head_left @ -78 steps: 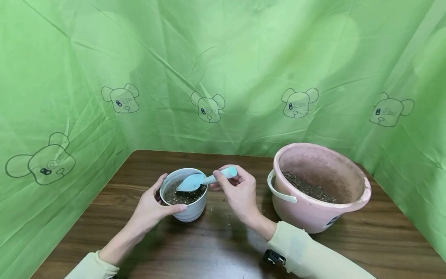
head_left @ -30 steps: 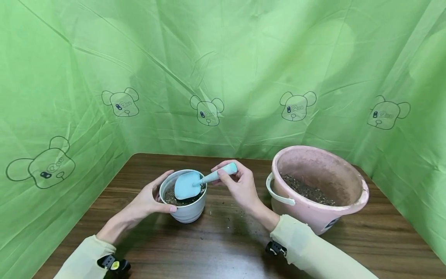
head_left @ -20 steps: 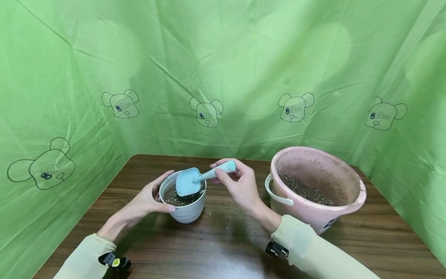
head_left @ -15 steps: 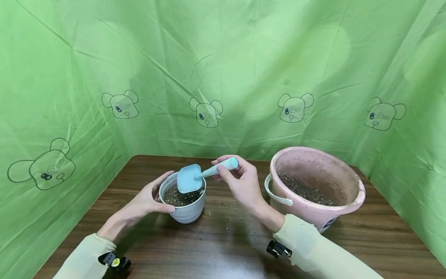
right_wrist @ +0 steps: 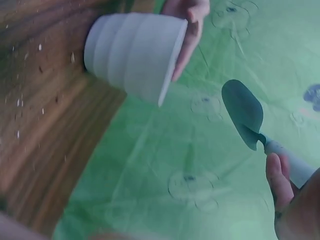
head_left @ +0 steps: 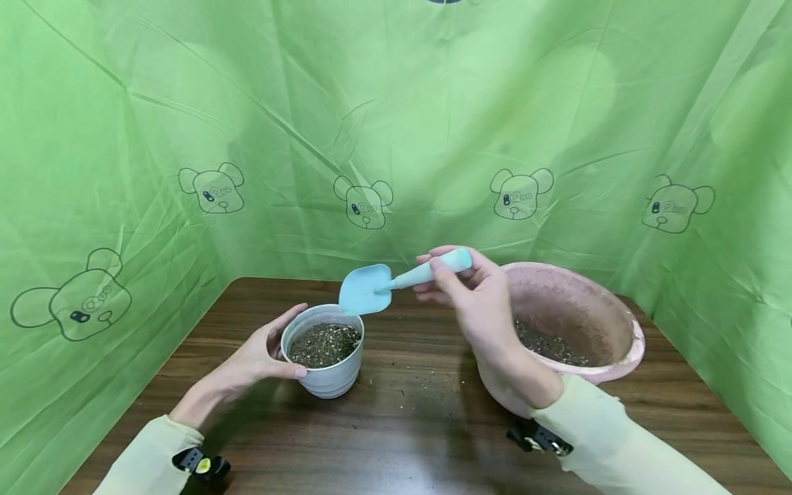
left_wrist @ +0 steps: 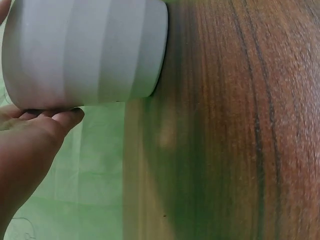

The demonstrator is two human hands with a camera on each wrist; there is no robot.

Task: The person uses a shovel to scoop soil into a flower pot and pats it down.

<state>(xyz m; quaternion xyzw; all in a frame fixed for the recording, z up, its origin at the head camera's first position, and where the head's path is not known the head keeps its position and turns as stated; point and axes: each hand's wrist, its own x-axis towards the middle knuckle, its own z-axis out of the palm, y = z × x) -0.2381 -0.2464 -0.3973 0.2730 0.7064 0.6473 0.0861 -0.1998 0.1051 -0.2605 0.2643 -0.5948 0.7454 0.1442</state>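
A white ridged flowerpot (head_left: 331,381) holding dark speckled soil (head_left: 324,345) stands upright on the table in the head view. My left hand (head_left: 254,364) grips its left side, the thumb on the near rim and the fingers around the far side. In my right hand (head_left: 479,302) is a light-blue garden trowel (head_left: 366,289), pinched by the handle. Its blade hangs just above and beyond the pot's right rim, turned over with its back upward. The right wrist view shows the trowel (right_wrist: 244,112) apart from the pot (right_wrist: 135,55).
A pink bucket (head_left: 609,302) with some soil at its bottom stands on the right, partly behind my right hand and forearm. Soil crumbs lie scattered on the brown wooden table (head_left: 396,440) between pot and bucket. Green cloth (head_left: 421,137) surrounds the table on the back and sides.
My right hand has lifted the trowel out of the pot, up and to the right, so the soil surface shows fully. My left hand keeps its hold on the pot.
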